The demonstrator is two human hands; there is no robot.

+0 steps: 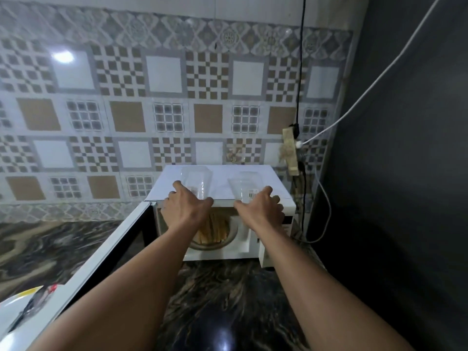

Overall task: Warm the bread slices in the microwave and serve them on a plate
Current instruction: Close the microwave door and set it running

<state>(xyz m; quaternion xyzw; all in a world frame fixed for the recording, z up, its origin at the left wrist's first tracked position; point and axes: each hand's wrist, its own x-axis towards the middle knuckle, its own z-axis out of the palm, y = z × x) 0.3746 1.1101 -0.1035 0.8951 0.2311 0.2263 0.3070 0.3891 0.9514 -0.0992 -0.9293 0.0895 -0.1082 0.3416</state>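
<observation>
While both my arms stretch forward, a patterned tile wall [157,102] of brown, grey and white squares fills the background, with a dark wall [405,148] to my right. Below lies a dark marbled stone counter [228,300]. On it, against the tiles, sits a white microwave [253,178], its door [106,249] swung wide open toward my left.

Inside the oven cavity, the bread slices [215,230] rest on a round plate [231,240]; they look pale golden and are partly hidden behind my left wrist.

On the microwave's flat top stand two clear plastic containers, the left container [196,178] and the right container [244,184]. Each bears a small white sticker with what looks like a barcode (the print is too small to read).

My left hand [186,207] reaches palm down over the oven's front top edge, fingers spread and curled toward the left container; whether they actually grip it I cannot tell. My right hand [260,207] mirrors that pose at the right container, thumb toward the middle, and its hold is likewise unclear.

Right of the microwave, a power strip [291,153] hangs on the tiles, with a black cable [301,59] and a white cable [379,77] running up from it.

At the bottom left corner, a blurred white and yellow object [17,307] shows.
</observation>
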